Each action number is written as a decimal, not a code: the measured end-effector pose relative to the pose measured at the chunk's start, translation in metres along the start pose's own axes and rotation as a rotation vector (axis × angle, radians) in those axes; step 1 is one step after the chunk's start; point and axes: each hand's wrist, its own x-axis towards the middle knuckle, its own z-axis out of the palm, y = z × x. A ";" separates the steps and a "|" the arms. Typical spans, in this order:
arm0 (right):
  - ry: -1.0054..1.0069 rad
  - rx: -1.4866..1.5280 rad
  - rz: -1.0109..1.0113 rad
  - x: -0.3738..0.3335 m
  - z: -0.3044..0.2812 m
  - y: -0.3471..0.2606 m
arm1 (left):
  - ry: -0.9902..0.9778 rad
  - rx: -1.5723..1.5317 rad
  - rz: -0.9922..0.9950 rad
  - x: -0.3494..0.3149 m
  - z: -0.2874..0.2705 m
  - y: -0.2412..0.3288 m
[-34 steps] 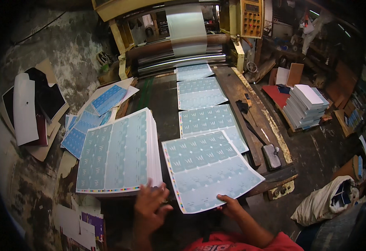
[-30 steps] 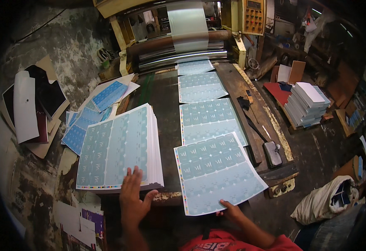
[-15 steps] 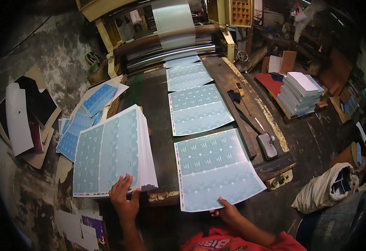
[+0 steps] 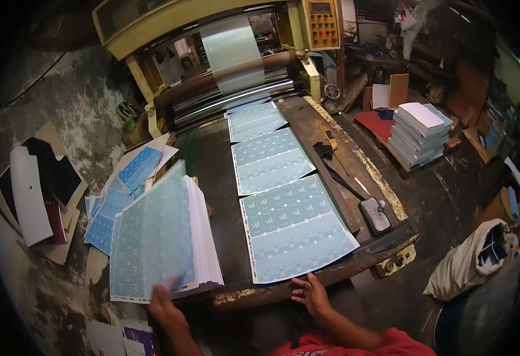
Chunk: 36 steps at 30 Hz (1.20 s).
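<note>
At the lower corner of a thick paper stack (image 4: 204, 237), my left hand (image 4: 166, 310) grips the top printed sheet (image 4: 164, 228). That pale blue-green sheet curls up off the stack along its right side, blurred by motion. My right hand (image 4: 311, 296) is open, fingers apart, just below the near edge of a similar printed sheet (image 4: 292, 240) on the machine's feed table. Beyond it, a second sheet (image 4: 272, 160) and a third sheet (image 4: 254, 121) lie in a line, partly overlapping, up to the rollers (image 4: 236, 95).
A yellow-framed roller machine with clear film (image 4: 235, 53) stands at the back. On the table's right lie a grey block (image 4: 375, 215) and a dark strap (image 4: 338, 177). Blue sheets (image 4: 114, 202) spread at left. Paper piles (image 4: 419, 133) and a white sack (image 4: 468, 261) sit at right.
My left hand has lifted the top sheet's right side from the stack. My right hand has let go of the nearest sheet, which has moved away toward the rollers with the others.
</note>
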 end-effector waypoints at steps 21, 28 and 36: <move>-0.160 -0.228 0.217 -0.038 -0.049 0.005 | -0.575 0.175 -0.976 -0.221 -0.065 -0.077; -0.146 -0.224 0.244 -0.053 -0.054 0.013 | -0.674 0.057 -1.171 -0.222 -0.067 -0.115; -0.154 -0.220 0.299 -0.069 -0.053 0.014 | -0.775 0.015 -1.309 -0.228 -0.070 -0.141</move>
